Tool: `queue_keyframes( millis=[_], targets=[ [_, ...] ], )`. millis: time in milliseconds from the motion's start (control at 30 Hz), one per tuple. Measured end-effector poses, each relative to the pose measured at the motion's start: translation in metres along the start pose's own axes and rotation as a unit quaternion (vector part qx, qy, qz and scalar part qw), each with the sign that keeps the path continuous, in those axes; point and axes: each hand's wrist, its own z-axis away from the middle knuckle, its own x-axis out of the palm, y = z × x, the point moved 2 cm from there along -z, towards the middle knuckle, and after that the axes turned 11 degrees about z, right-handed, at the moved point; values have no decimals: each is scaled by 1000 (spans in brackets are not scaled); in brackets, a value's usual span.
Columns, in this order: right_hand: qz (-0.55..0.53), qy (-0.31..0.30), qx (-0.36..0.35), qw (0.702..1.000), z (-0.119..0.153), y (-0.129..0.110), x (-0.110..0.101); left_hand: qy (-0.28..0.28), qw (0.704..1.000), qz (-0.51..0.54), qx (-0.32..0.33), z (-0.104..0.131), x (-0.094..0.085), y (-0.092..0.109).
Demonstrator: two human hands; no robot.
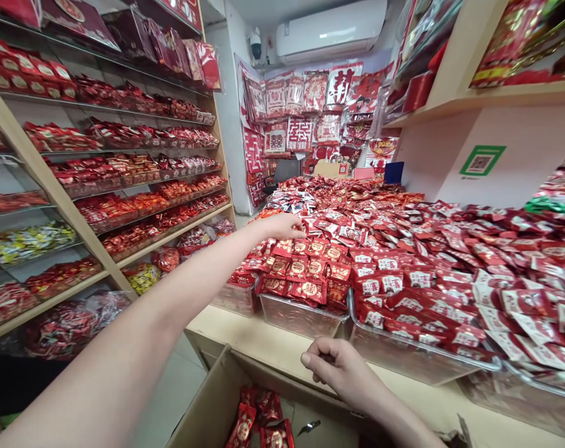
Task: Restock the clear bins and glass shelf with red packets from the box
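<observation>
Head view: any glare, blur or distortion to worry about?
Head view: wide-angle stretch, left shelf post leaning; head view: pale reflections on the middle clear bin; head view: left hand and right hand clearly outlined, no heavy smear; head view: far packets too soft to read.

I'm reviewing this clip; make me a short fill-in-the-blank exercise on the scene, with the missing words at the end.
1. The left hand reaches over the packets, while the ____ hand is nearer the box.
2. The box is made of ____.
3. The QR code has a ____ frame.
4. The air conditioner is ____.

Missing words: right; cardboard; green; white.
</observation>
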Motion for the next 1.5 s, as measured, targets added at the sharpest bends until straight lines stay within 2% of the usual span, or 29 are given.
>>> queue_keyframes(
  millis=[67, 167, 233, 300, 367, 433, 500, 567, 733, 833, 900, 1033, 1100, 1200, 1300, 1400, 1500],
  targets=[
    [-89, 22, -4, 996, -2, -2, -2, 29, 999, 37, 22, 23, 9, 23],
    [-231, 60, -30, 971, -3, -9, -7, 58, 984, 149, 78, 62, 39, 61],
    [-251, 69, -35, 965, -2, -12, -11, 76, 973, 192, 98, 82, 61, 80],
    [-227, 78, -24, 971, 0, -13, -14, 84, 963, 243, 85, 94, 77, 88],
    [-205, 94, -14, 974, 2, -13, -17, 94, 940, 324, 50, 99, 86, 86],
    [-203, 109, -19, 973, 4, -14, -18, 90, 905, 415, 23, 102, 89, 79],
    [-200, 105, -28, 974, 5, -14, -19, 61, 873, 483, 18, 105, 91, 73],
    [-189, 98, -32, 976, 5, -14, -18, 38, 857, 514, 17, 110, 94, 68],
    [-120, 89, -50, 988, 6, -12, -16, 98, 826, 555, -17, 121, 110, 63],
    [-34, 115, -66, 991, 7, -11, -16, 129, 800, 586, -27, 127, 118, 63],
    [44, 157, -87, 983, 8, -14, -19, 166, 810, 562, -25, 133, 118, 64],
    [154, 239, -171, 943, 12, -21, -25, 237, 878, 417, -1, 147, 111, 71],
    [157, 258, -204, 931, 14, -23, -27, 239, 881, 409, 13, 152, 108, 73],
    [68, 252, -198, 945, 15, -23, -26, 258, 845, 465, 47, 154, 107, 73],
    [-134, 215, -92, 963, 13, -19, -22, 285, 802, 518, 83, 155, 108, 72],
    [-317, 148, 5, 937, 12, -19, -16, 292, 771, 557, 96, 155, 113, 75],
    [-372, 121, 22, 920, 11, -21, -14, 302, 710, 634, 52, 155, 122, 79]
  ],
)
